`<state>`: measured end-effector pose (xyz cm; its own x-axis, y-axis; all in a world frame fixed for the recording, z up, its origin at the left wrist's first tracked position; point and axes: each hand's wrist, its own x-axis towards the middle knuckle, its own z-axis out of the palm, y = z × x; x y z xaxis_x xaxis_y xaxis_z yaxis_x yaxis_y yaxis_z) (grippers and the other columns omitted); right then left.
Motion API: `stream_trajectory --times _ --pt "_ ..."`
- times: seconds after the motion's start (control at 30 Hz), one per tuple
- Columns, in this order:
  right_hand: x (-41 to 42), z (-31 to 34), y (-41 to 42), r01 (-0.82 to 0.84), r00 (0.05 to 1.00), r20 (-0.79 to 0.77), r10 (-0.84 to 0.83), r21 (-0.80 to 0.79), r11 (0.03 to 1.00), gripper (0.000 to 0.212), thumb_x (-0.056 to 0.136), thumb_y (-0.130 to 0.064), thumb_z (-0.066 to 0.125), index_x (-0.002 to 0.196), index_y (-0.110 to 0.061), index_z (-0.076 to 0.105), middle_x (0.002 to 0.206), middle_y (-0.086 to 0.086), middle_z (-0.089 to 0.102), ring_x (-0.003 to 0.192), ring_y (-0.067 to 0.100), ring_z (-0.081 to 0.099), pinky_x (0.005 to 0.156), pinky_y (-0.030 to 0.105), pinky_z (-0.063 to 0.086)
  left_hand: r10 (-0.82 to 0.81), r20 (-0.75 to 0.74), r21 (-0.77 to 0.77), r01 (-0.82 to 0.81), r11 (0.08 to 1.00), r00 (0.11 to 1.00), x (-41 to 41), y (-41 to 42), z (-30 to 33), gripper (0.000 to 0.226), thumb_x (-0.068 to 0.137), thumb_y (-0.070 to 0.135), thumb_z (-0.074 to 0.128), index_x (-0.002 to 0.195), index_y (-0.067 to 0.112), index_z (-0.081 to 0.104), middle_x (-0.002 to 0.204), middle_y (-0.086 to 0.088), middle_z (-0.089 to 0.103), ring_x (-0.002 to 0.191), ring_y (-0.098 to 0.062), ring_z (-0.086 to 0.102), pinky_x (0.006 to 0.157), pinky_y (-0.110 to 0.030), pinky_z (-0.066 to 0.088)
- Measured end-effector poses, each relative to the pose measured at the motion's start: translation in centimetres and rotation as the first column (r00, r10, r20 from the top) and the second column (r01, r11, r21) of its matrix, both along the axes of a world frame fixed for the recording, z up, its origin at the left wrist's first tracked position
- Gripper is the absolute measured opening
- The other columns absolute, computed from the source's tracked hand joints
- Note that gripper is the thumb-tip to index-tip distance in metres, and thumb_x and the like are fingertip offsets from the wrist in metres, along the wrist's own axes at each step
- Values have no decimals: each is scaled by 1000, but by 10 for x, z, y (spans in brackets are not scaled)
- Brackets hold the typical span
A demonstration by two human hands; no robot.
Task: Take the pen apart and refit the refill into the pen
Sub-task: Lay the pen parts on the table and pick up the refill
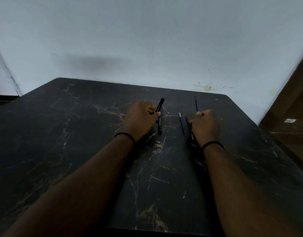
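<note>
On the dark table (79, 134) we find our left hand (140, 118) closed around the pen barrel (160, 105), our right hand (205, 125) pinching the blue refill (196, 103) at one o'clock. Refitting stage, we judge; next, align tip with barrel.

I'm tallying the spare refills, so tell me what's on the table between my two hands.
In the head view, two thin refills lie side by side on the table between the left hand and right hand, nearer the right.

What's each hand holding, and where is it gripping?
The left hand grips a black pen barrel near its lower part. The right hand pinches a blue refill at its lower end.
</note>
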<state>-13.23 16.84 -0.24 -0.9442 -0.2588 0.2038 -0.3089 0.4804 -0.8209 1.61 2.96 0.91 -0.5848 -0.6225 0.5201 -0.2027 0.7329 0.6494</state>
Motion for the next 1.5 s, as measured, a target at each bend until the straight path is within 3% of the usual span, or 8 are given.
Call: stream_trajectory --times 0.13,0.47,0.63,0.8,0.97,1.1,1.3,1.5 --pt "-1 1 3 43 998 -43 -41 41 998 31 104 -29 44 106 -4 63 104 16 71 98 35 66 78 34 48 -6 -9 9 6 1000 1000 -1 0 0 14 79 23 77 71 28 67 68 10 68 64 -6 65 65 -35 59" --pt "6 4 5 78 996 -54 -77 30 996 28 105 -27 43 113 -3 56 108 19 68 100 39 64 71 32 38 0 28 -10 0 1000 1000 1 2 2 8 81 23 75 76 22 69 74 6 69 69 -8 65 68 -35 58" --pt "9 6 3 40 998 -39 -50 -208 977 14 103 -18 43 114 -14 51 102 7 72 92 23 65 77 32 44 15 30 -34 -13 999 999 0 2 3 11 81 24 76 75 26 67 73 9 67 67 -4 62 63 -27 56" --pt "16 13 -6 -82 992 54 113 -403 911 17 102 -15 46 104 -18 63 82 -4 71 75 18 69 86 49 58 33 42 -82 -30 996 999 -1 1 2 6 81 26 75 79 26 69 72 13 65 64 3 58 53 -11 39" --pt "33 20 -13 -209 978 -85 193 -494 844 8 102 -17 52 100 -21 59 93 -5 73 87 7 71 83 30 58 23 36 -69 -20 997 999 -3 -3 0 5 81 26 74 82 28 70 73 15 66 66 6 59 56 -11 43" --pt "46 26 -11 -252 962 -230 149 -534 807 4 97 -17 62 96 -16 66 81 -13 66 72 -8 61 66 6 47 59 83 -118 -49 992 995 -5 -7 -2 7 81 29 72 78 25 67 68 14 62 61 5 54 53 -12 39" --pt "57 33 -9 -295 945 -303 127 -615 731 12 94 -12 67 98 -16 56 90 7 70 86 21 71 81 39 60 33 95 -223 -10 975 995 -6 -9 -4 8 80 28 72 87 24 68 82 7 67 70 -10 60 63 -26 50" --pt "60 34 -9 -308 946 -290 143 -676 670 22 94 -8 66 95 -25 53 90 12 71 87 26 72 81 50 59 -7 83 -266 29 963 997 -5 -6 -2 8 79 28 73 86 28 68 79 12 62 70 -8 54 57 -17 38"
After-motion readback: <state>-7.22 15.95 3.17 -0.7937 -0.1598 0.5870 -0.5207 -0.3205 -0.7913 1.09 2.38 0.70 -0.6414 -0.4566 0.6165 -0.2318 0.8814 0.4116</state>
